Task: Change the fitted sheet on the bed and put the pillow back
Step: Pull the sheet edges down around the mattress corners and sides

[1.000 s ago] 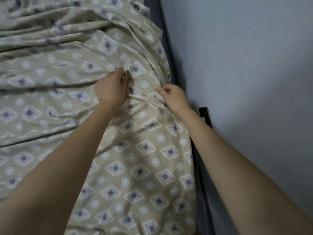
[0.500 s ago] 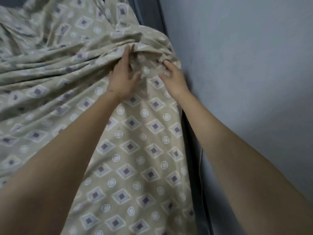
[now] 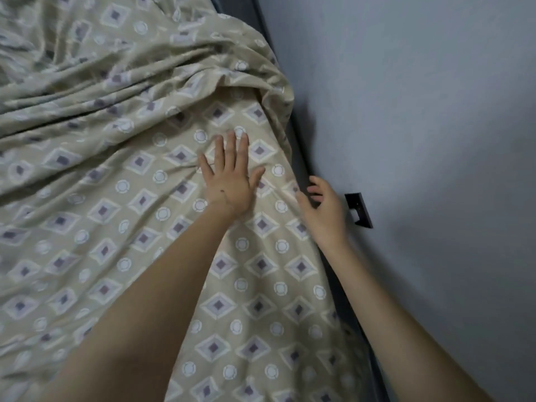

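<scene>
A beige fitted sheet (image 3: pixel 121 216) with purple diamonds and white circles covers the bed, flat in the near part and bunched in thick folds across the upper left. My left hand (image 3: pixel 230 178) lies flat on the sheet with its fingers straight and spread. My right hand (image 3: pixel 323 210) hovers at the sheet's right edge beside the wall, its fingers loosely curled and holding nothing. No pillow is in view.
A grey wall (image 3: pixel 420 126) runs close along the bed's right side, with only a narrow dark gap (image 3: pixel 301 146) between them. A small black bracket (image 3: pixel 359 210) is fixed to the wall just right of my right hand.
Both hands have let go of the bunched sheet edge and drawn back toward me. The left hand now presses flat on the sheet, and the right hand has shifted to the bed's edge.
</scene>
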Action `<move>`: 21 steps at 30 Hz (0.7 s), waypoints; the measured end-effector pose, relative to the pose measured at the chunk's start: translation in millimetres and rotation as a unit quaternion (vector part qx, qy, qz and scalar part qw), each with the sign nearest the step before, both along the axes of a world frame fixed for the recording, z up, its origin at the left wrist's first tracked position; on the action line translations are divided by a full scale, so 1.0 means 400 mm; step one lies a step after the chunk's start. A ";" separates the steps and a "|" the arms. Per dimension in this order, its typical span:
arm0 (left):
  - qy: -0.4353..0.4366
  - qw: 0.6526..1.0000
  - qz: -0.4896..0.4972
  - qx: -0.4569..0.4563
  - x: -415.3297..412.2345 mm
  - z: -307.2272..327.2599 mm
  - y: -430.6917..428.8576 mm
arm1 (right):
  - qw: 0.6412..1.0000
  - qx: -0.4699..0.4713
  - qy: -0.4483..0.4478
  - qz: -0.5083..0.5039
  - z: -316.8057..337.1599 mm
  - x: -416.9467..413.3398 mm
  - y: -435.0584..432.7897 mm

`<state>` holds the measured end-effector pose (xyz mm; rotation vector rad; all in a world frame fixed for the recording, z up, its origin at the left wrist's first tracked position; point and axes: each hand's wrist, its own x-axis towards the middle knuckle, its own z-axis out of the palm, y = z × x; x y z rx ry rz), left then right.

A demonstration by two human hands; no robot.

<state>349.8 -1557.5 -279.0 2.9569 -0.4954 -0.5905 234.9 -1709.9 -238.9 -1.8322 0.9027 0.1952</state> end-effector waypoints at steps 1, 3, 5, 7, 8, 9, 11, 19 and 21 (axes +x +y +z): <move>-0.002 1.000 -0.013 0.019 0.015 0.007 -0.002 | 1.000 0.011 0.024 -0.010 0.004 -0.049 0.004; 0.010 0.998 -0.032 0.061 0.041 0.026 -0.011 | 0.995 0.045 0.085 -0.006 0.009 -0.149 0.006; 0.018 0.997 -0.023 0.069 0.037 0.052 -0.026 | 0.988 0.066 0.139 0.005 0.015 -0.244 0.002; 0.007 1.000 -0.002 0.017 -0.018 0.077 -0.033 | 0.986 0.063 0.154 -0.012 0.023 -0.331 -0.006; -0.005 1.000 0.000 -0.028 -0.064 0.088 -0.032 | 0.986 0.057 0.152 -0.026 0.030 -0.374 -0.006; -0.014 0.997 -0.010 -0.081 -0.121 0.100 -0.027 | 0.986 0.053 0.151 -0.037 0.036 -0.420 -0.003; 0.010 0.983 -0.064 -0.170 -0.256 0.116 -0.003 | 0.985 0.056 0.157 -0.037 0.051 -0.511 0.016; 0.003 0.990 -0.103 -0.093 -0.765 0.118 0.127 | 0.988 -0.070 0.137 0.017 -0.002 -0.770 0.117; -0.013 0.996 -0.038 -0.079 -0.831 0.118 0.163 | 0.988 -0.114 0.097 0.048 -0.009 -0.797 0.121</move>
